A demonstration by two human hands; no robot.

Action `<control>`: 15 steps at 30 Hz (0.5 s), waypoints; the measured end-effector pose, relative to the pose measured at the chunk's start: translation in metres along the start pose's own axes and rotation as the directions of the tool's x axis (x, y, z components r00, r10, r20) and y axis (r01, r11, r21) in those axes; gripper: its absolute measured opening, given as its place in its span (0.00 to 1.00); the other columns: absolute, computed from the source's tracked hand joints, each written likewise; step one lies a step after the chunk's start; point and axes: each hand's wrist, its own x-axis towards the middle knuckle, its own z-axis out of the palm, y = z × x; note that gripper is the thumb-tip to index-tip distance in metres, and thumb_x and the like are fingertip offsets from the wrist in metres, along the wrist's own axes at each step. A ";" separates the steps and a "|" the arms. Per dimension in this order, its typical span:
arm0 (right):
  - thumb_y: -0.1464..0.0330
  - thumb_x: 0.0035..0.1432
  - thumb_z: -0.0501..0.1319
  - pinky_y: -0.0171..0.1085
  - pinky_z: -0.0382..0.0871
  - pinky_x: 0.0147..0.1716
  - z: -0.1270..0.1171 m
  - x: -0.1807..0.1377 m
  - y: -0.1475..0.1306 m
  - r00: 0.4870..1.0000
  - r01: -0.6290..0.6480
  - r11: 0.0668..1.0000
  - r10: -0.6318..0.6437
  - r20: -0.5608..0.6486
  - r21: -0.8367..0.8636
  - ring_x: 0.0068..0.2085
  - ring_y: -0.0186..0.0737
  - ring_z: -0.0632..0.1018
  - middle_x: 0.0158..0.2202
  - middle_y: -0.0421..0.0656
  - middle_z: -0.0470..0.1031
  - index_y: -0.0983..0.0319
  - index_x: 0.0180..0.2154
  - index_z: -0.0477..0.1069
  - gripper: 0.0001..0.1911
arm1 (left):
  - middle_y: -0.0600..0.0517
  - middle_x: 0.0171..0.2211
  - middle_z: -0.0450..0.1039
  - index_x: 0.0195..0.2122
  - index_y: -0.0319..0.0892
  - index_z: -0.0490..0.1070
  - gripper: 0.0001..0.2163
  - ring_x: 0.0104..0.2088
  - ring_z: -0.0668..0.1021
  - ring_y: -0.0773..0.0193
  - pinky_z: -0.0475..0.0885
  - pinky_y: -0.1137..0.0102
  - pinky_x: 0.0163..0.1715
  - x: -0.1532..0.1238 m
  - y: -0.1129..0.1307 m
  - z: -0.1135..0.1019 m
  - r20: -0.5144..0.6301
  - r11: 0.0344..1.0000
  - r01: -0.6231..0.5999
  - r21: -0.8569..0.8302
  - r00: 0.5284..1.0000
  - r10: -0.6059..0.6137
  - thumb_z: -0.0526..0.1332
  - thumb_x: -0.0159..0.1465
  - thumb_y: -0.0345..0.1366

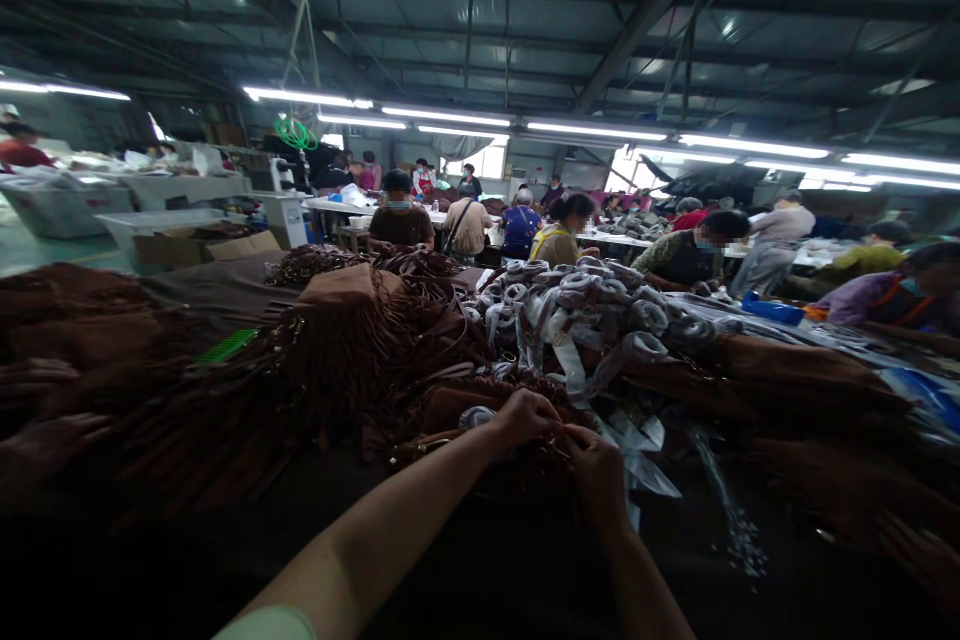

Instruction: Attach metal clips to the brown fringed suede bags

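Observation:
My left hand (527,416) and my right hand (598,468) meet at the front of the pile, fingers closed in a pinch close together. What lies between the fingertips is too small and dark to make out. Under and behind them is a brown suede-like bag (446,407) with gold-coloured metal fittings along its front edge. A roll of grey wrapped strap (477,416) sits just beside my left wrist. Clear plastic wrapping (641,465) spreads out to the right of my right hand.
Brown fringed pieces (349,340) are heaped left of centre, near a green comb-like object (227,345). Plastic-wrapped strap rolls (577,305) pile up behind my hands. Thin clear strips (727,505) lie at right. Co-workers' hands (56,440) show at both edges; people sit at tables beyond.

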 end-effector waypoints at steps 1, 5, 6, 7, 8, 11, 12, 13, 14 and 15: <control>0.56 0.50 0.61 0.38 0.70 0.35 0.000 0.000 -0.001 1.000 0.008 1.000 -0.008 0.001 -0.006 0.37 0.47 0.78 0.35 0.44 0.80 0.58 0.35 0.79 0.16 | 0.50 0.23 0.73 0.33 0.33 0.78 0.15 0.23 0.72 0.68 0.65 0.76 0.23 0.000 0.000 0.000 -0.009 1.000 -0.003 0.021 1.000 0.003 0.65 0.50 0.41; 0.57 0.50 0.61 0.39 0.70 0.35 -0.002 0.000 -0.002 0.999 -0.024 0.999 0.022 0.046 0.039 0.36 0.47 0.78 0.36 0.44 0.80 0.57 0.38 0.79 0.16 | 0.50 0.23 0.74 0.34 0.34 0.78 0.16 0.23 0.72 0.67 0.65 0.75 0.23 0.000 0.002 0.002 -0.057 0.996 -0.025 0.086 0.998 0.030 0.64 0.52 0.42; 0.56 0.51 0.61 0.39 0.70 0.34 -0.002 0.000 -0.001 0.997 -0.044 0.997 0.040 0.060 0.057 0.36 0.47 0.78 0.36 0.44 0.80 0.58 0.38 0.79 0.17 | 0.50 0.23 0.74 0.34 0.34 0.78 0.16 0.23 0.72 0.67 0.65 0.75 0.23 -0.001 0.002 0.003 -0.061 0.995 -0.025 0.097 0.998 0.032 0.64 0.52 0.43; 0.56 0.51 0.60 0.39 0.70 0.33 -0.003 0.001 0.000 0.996 -0.060 0.995 0.055 0.071 0.074 0.35 0.47 0.78 0.36 0.44 0.80 0.58 0.39 0.78 0.18 | 0.50 0.24 0.74 0.34 0.35 0.79 0.16 0.23 0.72 0.67 0.64 0.75 0.23 -0.001 0.003 0.002 -0.059 0.994 -0.027 0.103 0.998 0.033 0.64 0.52 0.43; 0.55 0.51 0.60 0.39 0.70 0.33 -0.003 0.001 0.001 0.995 -0.070 0.994 0.063 0.082 0.090 0.35 0.46 0.78 0.36 0.44 0.80 0.58 0.39 0.78 0.18 | 0.50 0.24 0.74 0.34 0.35 0.79 0.17 0.23 0.72 0.67 0.64 0.75 0.23 -0.002 0.004 0.002 -0.052 0.995 -0.029 0.100 0.998 0.034 0.64 0.51 0.44; 0.54 0.50 0.61 0.37 0.70 0.32 -0.004 0.003 0.006 0.993 -0.080 0.988 0.069 0.091 0.131 0.35 0.45 0.77 0.35 0.43 0.80 0.58 0.39 0.78 0.19 | 0.50 0.23 0.74 0.33 0.34 0.78 0.17 0.23 0.71 0.68 0.64 0.75 0.23 -0.003 0.005 0.001 -0.023 0.999 -0.032 0.038 0.999 0.033 0.65 0.50 0.44; 0.54 0.49 0.62 0.37 0.70 0.32 -0.003 0.004 0.007 0.993 -0.087 0.985 0.076 0.085 0.146 0.35 0.44 0.77 0.35 0.43 0.80 0.58 0.39 0.78 0.19 | 0.50 0.23 0.74 0.34 0.33 0.78 0.17 0.23 0.71 0.68 0.64 0.75 0.23 -0.003 0.004 0.001 -0.014 1.000 -0.031 0.005 0.999 0.031 0.65 0.50 0.44; 0.53 0.48 0.63 0.37 0.69 0.32 -0.003 0.004 0.008 0.993 -0.101 0.982 0.090 0.075 0.159 0.34 0.44 0.77 0.35 0.43 0.80 0.58 0.38 0.78 0.20 | 0.50 0.23 0.73 0.34 0.33 0.78 0.18 0.23 0.71 0.68 0.64 0.75 0.23 -0.003 0.004 0.001 -0.004 0.999 -0.030 -0.028 1.000 0.030 0.65 0.50 0.44; 0.53 0.46 0.64 0.37 0.70 0.31 -0.002 0.004 0.008 0.992 -0.118 0.978 0.108 0.064 0.170 0.34 0.45 0.78 0.34 0.43 0.80 0.59 0.37 0.79 0.20 | 0.50 0.23 0.73 0.34 0.33 0.78 0.17 0.23 0.71 0.68 0.64 0.75 0.24 -0.003 0.003 0.002 0.004 0.998 -0.029 -0.059 1.000 0.029 0.66 0.50 0.44; 0.53 0.45 0.65 0.37 0.70 0.31 -0.001 0.004 0.009 0.990 -0.136 0.974 0.128 0.055 0.181 0.34 0.45 0.78 0.34 0.43 0.80 0.59 0.36 0.79 0.20 | 0.50 0.23 0.73 0.34 0.33 0.78 0.17 0.23 0.71 0.68 0.65 0.74 0.25 -0.003 0.002 0.002 0.011 0.996 -0.027 -0.089 1.000 0.028 0.66 0.49 0.43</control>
